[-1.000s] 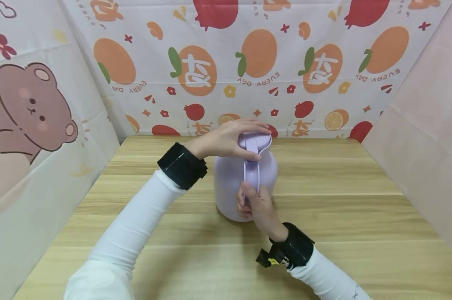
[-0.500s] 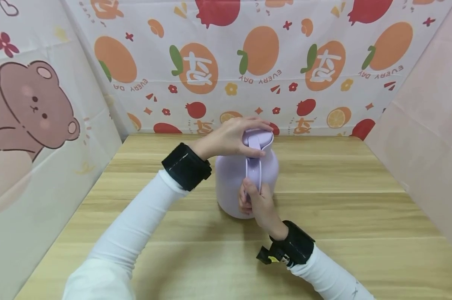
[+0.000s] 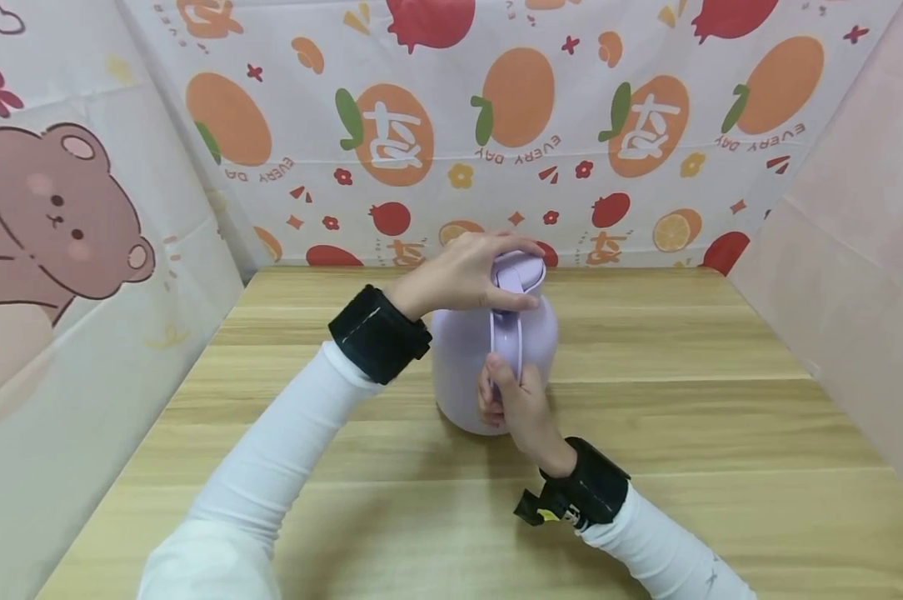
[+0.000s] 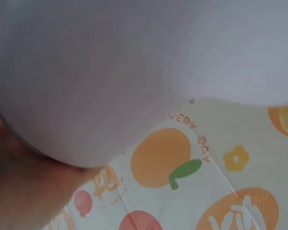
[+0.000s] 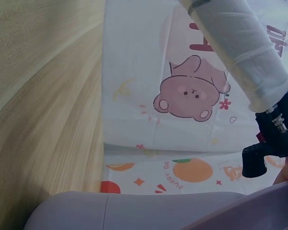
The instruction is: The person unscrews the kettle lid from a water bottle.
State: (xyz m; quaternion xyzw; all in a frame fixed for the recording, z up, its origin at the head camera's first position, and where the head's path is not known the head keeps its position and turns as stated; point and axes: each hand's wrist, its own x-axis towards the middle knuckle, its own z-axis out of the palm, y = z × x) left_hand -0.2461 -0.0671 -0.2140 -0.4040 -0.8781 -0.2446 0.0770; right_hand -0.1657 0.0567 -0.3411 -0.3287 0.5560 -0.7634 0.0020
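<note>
A pale lilac jug (image 3: pixel 466 367) with a lid (image 3: pixel 525 272) and a front handle (image 3: pixel 506 337) stands upright mid-table. My left hand (image 3: pixel 470 275) lies over the lid, fingers curled round its rim and thumb on the handle's top. My right hand (image 3: pixel 510 402) grips the lower part of the handle. In the left wrist view the jug's body (image 4: pixel 134 72) fills the frame, with part of my palm (image 4: pixel 24 191) at the lower left. The right wrist view shows the jug's side (image 5: pixel 134 211) and my left sleeve (image 5: pixel 240 52).
The wooden table (image 3: pixel 684 400) is boxed in by printed cloth walls: fruit pattern (image 3: pixel 511 125) at the back, a bear print (image 3: pixel 54 225) on the left, plain pink (image 3: pixel 849 250) on the right. Both wrists carry black straps.
The view shifted slightly; the jug and both hands sit a little higher in the frame. My left hand keeps its hold on the lid, my right stays on the handle.
</note>
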